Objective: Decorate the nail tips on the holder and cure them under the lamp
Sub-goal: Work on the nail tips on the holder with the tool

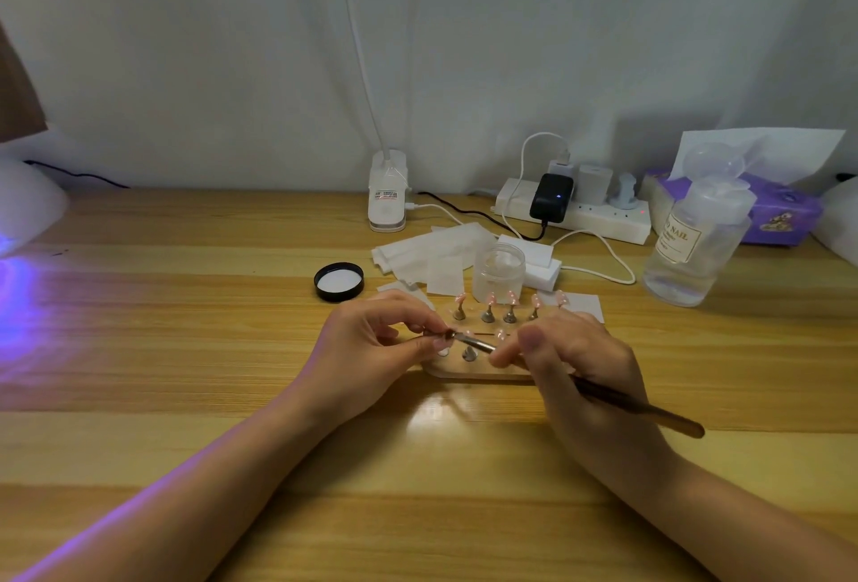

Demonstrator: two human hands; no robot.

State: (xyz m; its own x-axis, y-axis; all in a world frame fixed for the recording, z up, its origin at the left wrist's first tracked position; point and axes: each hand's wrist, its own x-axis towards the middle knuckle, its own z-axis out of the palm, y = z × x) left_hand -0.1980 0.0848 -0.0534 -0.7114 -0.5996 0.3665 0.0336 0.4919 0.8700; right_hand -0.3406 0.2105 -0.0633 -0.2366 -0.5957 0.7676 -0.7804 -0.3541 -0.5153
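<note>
From the head camera, both bare forearms reached in from the bottom corners of the frame and met just below centre over a wooden holder point(483, 375) lying on the wooden table point(185, 349). The left hand point(371, 345) had its thumb and fingertips curled together, pinching a small dark piece, apparently a stand with a nail tip, though it was too small to tell for sure. The right hand point(575, 363) had its fingers curled around a long brush point(640, 410), whose handle ran out toward the lower right while its metal end pointed left and met the piece held by the left hand.

On the holder's far row, several pink nail tips point(510, 298) stood upright on small metal stands; one more stand showed between the two hands.

Just behind the holder stood a small clear jar point(499, 270), with its black lid point(339, 282) lying upturned to the left. White wipes point(432, 252) lay scattered around the jar. Further back, a white clip lamp point(387, 196) sat at centre and a power strip point(575, 210) with plugs to its right. A clear pump bottle point(696, 247) stood at the right, in front of a purple tissue box point(780, 215). At the far left edge, a white curing lamp point(28, 205) cast a violet glow on the tabletop.
</note>
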